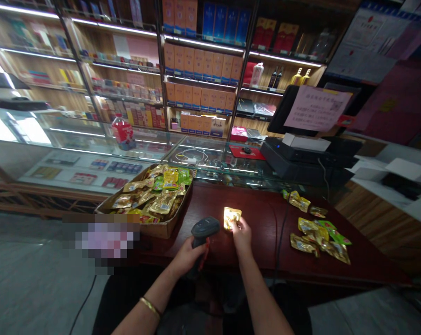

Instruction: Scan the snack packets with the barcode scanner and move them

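My left hand (188, 256) is wrapped round the handle of a dark barcode scanner (205, 226), whose head points right. Just across from it, my right hand (242, 236) pinches a small gold snack packet (231, 216), brightly lit by the scanner's light. Packet and scanner are apart, both over the dark red table (207, 197). To the left stands a cardboard box (165, 229) filled with gold, yellow and green snack packets (161, 200). More packets (317, 237) lie loose in small groups at the table's right.
Beyond the table runs a glass display counter (151, 144) with a red-labelled bottle (122, 132) on it. A monitor (283, 111) and a black machine (290, 158) stand at the back right. A dark cable (282, 242) crosses the table.
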Available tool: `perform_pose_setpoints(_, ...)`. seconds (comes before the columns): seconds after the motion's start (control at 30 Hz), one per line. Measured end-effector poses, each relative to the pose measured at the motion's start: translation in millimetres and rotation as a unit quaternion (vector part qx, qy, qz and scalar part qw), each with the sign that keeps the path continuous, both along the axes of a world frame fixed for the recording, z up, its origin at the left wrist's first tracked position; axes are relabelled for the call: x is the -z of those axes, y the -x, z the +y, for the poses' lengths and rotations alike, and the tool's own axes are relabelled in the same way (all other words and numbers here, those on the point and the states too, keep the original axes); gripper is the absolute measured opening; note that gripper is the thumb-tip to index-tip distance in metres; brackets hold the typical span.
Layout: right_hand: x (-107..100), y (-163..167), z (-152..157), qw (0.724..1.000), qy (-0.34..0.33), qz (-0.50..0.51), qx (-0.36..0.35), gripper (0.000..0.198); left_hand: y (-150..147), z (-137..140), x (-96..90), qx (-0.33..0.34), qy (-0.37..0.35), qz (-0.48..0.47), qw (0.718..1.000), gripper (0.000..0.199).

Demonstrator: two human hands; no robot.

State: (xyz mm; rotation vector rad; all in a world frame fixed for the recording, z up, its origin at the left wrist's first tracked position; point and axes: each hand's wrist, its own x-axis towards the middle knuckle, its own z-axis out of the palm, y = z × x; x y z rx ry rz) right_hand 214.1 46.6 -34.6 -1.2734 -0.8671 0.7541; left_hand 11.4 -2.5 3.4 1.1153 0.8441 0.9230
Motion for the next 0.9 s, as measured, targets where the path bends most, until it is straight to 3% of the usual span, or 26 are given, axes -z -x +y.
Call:
perform_pose_setpoints(0.3,-2,0,1,1.000,-0.004,-0.022,0.000,0.036,0,0,-0.3,0.000,-0.017,0.006,1.000,0.028)
perform_pose_setpoints(0.67,-8,1,-4,0.996,0.009,-0.087,0.022,0.036,-4,0,0.9,-0.040,0.023,0.019,0.999,0.035)
perform_pose_setpoints(0.9,-10,3,-6,0.992,0.024,-0.120,0.025,0.036,-6,-9,-13.0,-0.053,0.054,0.004,0.997,0.029)
